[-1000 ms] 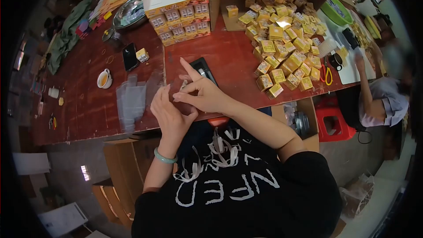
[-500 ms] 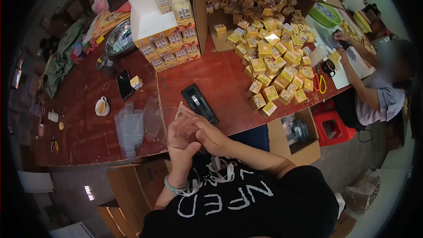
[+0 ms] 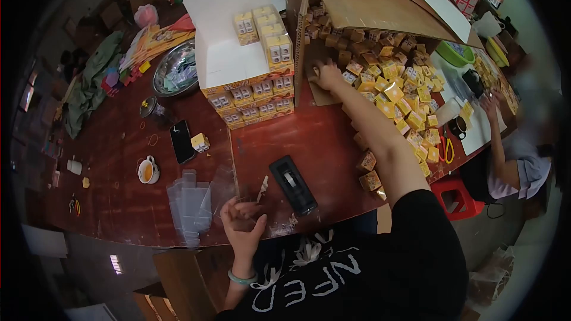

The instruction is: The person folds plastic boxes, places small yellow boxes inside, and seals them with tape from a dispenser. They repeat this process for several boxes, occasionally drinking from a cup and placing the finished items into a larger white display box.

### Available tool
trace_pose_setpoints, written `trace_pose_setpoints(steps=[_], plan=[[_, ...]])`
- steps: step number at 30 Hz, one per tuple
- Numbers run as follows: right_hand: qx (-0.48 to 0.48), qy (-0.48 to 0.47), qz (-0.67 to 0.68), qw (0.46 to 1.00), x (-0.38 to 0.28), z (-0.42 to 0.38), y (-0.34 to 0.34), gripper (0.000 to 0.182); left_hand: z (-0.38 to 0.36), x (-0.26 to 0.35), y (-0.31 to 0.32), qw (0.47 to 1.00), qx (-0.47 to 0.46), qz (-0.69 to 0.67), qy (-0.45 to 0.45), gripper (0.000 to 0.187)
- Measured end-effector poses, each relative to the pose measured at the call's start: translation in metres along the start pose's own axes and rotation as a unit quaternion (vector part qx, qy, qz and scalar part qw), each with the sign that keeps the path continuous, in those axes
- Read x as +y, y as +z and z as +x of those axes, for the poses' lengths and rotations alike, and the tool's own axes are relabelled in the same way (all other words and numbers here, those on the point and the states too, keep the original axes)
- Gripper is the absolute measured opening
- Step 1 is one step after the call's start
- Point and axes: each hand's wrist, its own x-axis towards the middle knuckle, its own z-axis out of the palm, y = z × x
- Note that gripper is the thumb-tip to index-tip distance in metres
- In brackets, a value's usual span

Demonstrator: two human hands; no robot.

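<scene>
My right hand [image 3: 326, 75] is stretched forward to the left edge of the heap of small yellow boxes [image 3: 389, 92], by the mouth of a large cardboard carton [image 3: 301, 41]. Its fingers are curled round a small box, mostly hidden under them. My left hand [image 3: 242, 220] hovers palm up over the table's front edge, fingers loosely bent and apart, nothing in it. Just ahead of it lies a scrap of tape [image 3: 263, 188]. A black tape dispenser [image 3: 292, 185] lies between my arms, and clear plastic sleeves [image 3: 193, 205] lie flat to the left.
Stacked display cartons [image 3: 250, 89] hold rows of small boxes, the top lid raised. A phone [image 3: 182, 141], one small box [image 3: 200, 142], a cup of tea [image 3: 148, 170] and a metal bowl [image 3: 176, 71] stand left. A co-worker's hand [image 3: 489, 104] is at the right, beyond scissors [image 3: 446, 150].
My hands were together above the table's front edge. The right one has gone forward to the lone small box by the carton; the left has stayed near. The view has shifted slightly.
</scene>
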Motion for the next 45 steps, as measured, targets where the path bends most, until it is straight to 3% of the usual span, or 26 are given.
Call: trace_pose_setpoints(steps=[2,3,6,11,14,17,21,23,25,28,30,31,33,34,35,36,37,39,42,45], plan=[[-0.057,0.015,-0.071,0.996,0.002,0.007,0.013,0.055,0.0,0.002,-0.004,0.998,0.005,0.061,0.032,0.079],[0.008,0.028,-0.021,0.999,-0.006,-0.003,0.011,0.043,-0.001,0.004,-0.007,0.995,0.006,0.093,0.044,0.08],[0.044,-0.06,0.171,0.982,-0.025,-0.066,-0.021,0.037,-0.002,0.009,-0.009,0.997,0.025,0.076,0.024,0.081],[0.094,-0.139,0.293,0.941,-0.039,-0.227,-0.059,0.047,-0.004,0.008,-0.001,0.993,-0.005,0.115,0.03,0.084],[0.107,-0.068,0.344,0.93,-0.035,-0.304,-0.041,0.064,-0.01,0.015,0.01,0.986,-0.034,0.16,0.04,0.084],[0.108,-0.06,0.307,0.944,-0.037,-0.341,-0.028,0.064,-0.019,0.025,0.03,0.976,-0.045,0.195,0.08,0.081],[0.053,-0.108,0.235,0.964,-0.026,-0.351,-0.024,0.067,-0.033,0.022,0.042,0.97,-0.049,0.226,0.071,0.079],[0.077,-0.148,0.212,0.963,-0.025,-0.347,-0.034,0.058,-0.036,0.022,0.046,0.954,-0.046,0.278,0.101,0.078],[0.014,-0.145,0.237,0.961,-0.012,-0.336,-0.033,0.049,-0.036,0.015,0.047,0.952,-0.043,0.283,0.108,0.076],[-0.014,-0.183,0.169,0.968,-0.022,-0.325,-0.041,0.049,-0.035,0.014,0.056,0.94,-0.02,0.317,0.122,0.074],[-0.009,-0.171,0.208,0.963,-0.018,-0.323,-0.031,0.053,-0.031,0.013,0.06,0.946,-0.031,0.306,0.099,0.075],[0.078,-0.147,0.246,0.955,-0.023,-0.321,-0.043,0.051,-0.029,0.012,0.062,0.947,-0.035,0.3,0.113,0.078],[0.241,-0.07,0.362,0.898,-0.022,-0.308,-0.075,0.047,-0.024,0.012,0.064,0.953,-0.052,0.278,0.105,0.081],[0.274,-0.013,0.514,0.813,-0.036,-0.304,-0.114,0.048,-0.023,0.018,0.067,0.958,-0.061,0.27,0.078,0.081],[0.293,0.038,0.582,0.758,-0.034,-0.295,-0.136,0.047,-0.023,0.018,0.069,0.961,-0.069,0.261,0.059,0.08],[0.273,0.006,0.696,0.664,-0.038,-0.292,-0.153,0.044,-0.02,0.02,0.072,0.963,-0.07,0.258,0.043,0.079],[0.247,-0.02,0.719,0.65,-0.047,-0.292,-0.164,0.042,-0.019,0.014,0.073,0.965,-0.074,0.251,0.026,0.078],[0.182,-0.058,0.654,0.732,-0.074,-0.307,-0.163,0.045,-0.014,0.012,0.08,0.962,-0.083,0.257,0.035,0.078],[0.163,-0.204,0.464,0.846,-0.11,-0.325,-0.152,0.044,-0.013,0.019,0.087,0.959,-0.065,0.272,0.048,0.079],[0.156,-0.276,0.379,0.869,-0.111,-0.333,-0.145,0.045,-0.012,0.028,0.098,0.959,-0.062,0.273,0.047,0.079]])
